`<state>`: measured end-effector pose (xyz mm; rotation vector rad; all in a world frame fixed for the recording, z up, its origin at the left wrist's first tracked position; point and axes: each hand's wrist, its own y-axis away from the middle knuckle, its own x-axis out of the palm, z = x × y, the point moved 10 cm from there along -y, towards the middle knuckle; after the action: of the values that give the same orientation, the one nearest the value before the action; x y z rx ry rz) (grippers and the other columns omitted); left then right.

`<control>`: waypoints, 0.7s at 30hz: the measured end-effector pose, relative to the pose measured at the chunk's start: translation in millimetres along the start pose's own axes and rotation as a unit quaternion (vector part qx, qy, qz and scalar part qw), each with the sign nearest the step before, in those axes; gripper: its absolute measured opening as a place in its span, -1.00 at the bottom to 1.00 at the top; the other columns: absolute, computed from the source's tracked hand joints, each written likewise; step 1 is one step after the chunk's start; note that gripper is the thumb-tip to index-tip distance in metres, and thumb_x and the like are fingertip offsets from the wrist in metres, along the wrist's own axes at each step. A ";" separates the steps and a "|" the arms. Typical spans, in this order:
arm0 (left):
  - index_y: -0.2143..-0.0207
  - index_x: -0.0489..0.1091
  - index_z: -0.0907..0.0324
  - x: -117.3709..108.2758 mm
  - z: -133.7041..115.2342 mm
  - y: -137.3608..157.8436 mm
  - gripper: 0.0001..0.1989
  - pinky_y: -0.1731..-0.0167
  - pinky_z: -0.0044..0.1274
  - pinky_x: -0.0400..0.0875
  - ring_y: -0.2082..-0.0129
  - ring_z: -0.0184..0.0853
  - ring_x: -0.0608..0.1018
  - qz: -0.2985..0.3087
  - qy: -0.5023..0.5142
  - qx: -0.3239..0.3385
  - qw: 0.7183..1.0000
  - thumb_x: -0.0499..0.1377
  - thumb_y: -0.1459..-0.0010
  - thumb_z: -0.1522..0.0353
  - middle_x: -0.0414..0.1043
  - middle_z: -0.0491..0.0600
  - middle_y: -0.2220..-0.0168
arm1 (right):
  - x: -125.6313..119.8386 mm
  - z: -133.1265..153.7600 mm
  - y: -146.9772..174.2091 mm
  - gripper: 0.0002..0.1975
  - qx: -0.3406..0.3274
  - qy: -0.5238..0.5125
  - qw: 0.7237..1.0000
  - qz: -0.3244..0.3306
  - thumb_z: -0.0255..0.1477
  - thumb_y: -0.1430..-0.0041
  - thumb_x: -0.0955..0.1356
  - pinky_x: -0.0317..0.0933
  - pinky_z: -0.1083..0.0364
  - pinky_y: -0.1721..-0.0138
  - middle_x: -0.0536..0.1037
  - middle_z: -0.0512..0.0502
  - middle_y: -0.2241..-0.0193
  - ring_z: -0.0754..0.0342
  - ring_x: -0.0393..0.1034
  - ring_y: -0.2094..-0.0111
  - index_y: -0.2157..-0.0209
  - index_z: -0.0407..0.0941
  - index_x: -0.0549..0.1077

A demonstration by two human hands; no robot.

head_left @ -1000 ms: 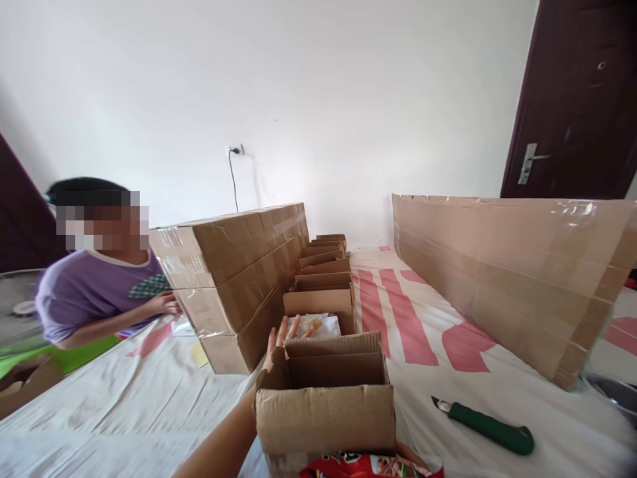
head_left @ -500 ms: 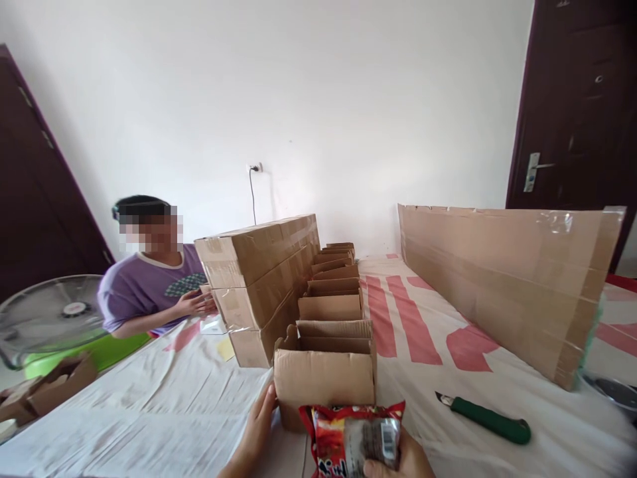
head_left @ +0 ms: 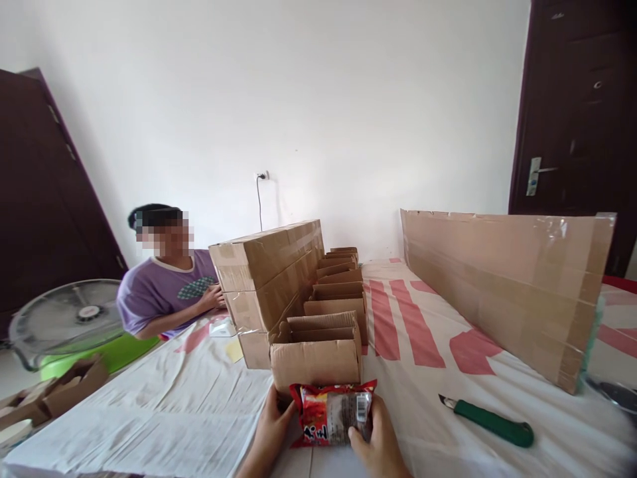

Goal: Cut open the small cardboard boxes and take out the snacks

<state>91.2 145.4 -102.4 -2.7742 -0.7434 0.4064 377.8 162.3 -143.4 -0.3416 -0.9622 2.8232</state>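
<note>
A red snack packet with a clear window and a barcode is tilted up in front of the nearest open cardboard box. My right hand grips the packet at its right end, with the thumb lying across its front. At the packet's left end is my left hand, its fingers stretched out along the box's lower left corner and its thumb apart, by the packet's edge. Whether these fingertips press on the box or the packet is hidden. Inside the box, upright cardboard flaps show; its bottom is out of sight.
Open boxes run in a row toward the wall, beside stacked taped cartons. A green utility knife, blade out, lies on the right. A long cardboard panel stands behind it. Across the table sits a person near a fan.
The packet has risen and come closer to the box front, held in my right hand. My left hand has shifted toward the packet. The nearest box has moved slightly left.
</note>
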 end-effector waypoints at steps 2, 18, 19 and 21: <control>0.29 0.42 0.15 0.6 -0.7 -0.2 -0.56 0.35 -0.41 0.47 0.41 -0.19 0.56 0.005 -0.004 0.004 1.000 0.33 0.18 0.08 0.53 -0.07 0.43 | -2.7 1.4 3.0 -0.41 -0.038 0.043 0.998 -0.021 -0.48 0.11 0.38 0.36 -0.07 0.03 0.53 -0.22 0.10 -0.15 0.46 0.08 -0.04 -0.11 0.30; -0.21 0.15 0.06 -4.8 15.5 2.9 -0.26 -0.22 -0.19 0.12 -0.18 -0.04 0.34 0.029 0.074 0.022 0.997 0.07 -0.08 -0.12 0.38 0.06 -0.09 | 5.2 11.7 -0.7 -0.65 0.055 0.087 0.990 0.099 -0.51 0.09 0.44 0.39 0.05 0.21 0.57 -0.11 0.29 -0.09 0.51 0.24 0.17 -0.08 0.48; -0.25 0.07 0.03 -0.4 13.4 4.7 -0.24 -0.20 -0.20 0.18 -0.16 -0.04 0.36 0.051 0.088 0.025 0.994 0.06 -0.09 -0.10 0.36 0.06 -0.12 | 6.2 11.3 -0.5 -0.60 0.043 0.072 0.991 0.100 -0.50 0.06 0.42 0.40 0.04 0.18 0.58 -0.13 0.25 -0.09 0.52 0.21 0.10 -0.09 0.46; -0.30 -0.04 0.00 7.5 8.7 7.8 -0.19 -0.12 -0.23 0.29 -0.11 -0.04 0.41 0.090 0.101 0.039 0.990 0.06 -0.10 -0.11 0.30 0.07 -0.17 | 8.4 11.6 1.1 -0.54 0.015 0.039 0.995 0.094 -0.50 -0.01 0.38 0.40 0.06 0.12 0.58 -0.18 0.16 -0.07 0.52 0.15 -0.01 -0.12 0.38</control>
<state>98.1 144.1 -114.4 -2.7631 -0.4227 0.1786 366.6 156.3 -136.6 -0.5631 -0.9164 2.9624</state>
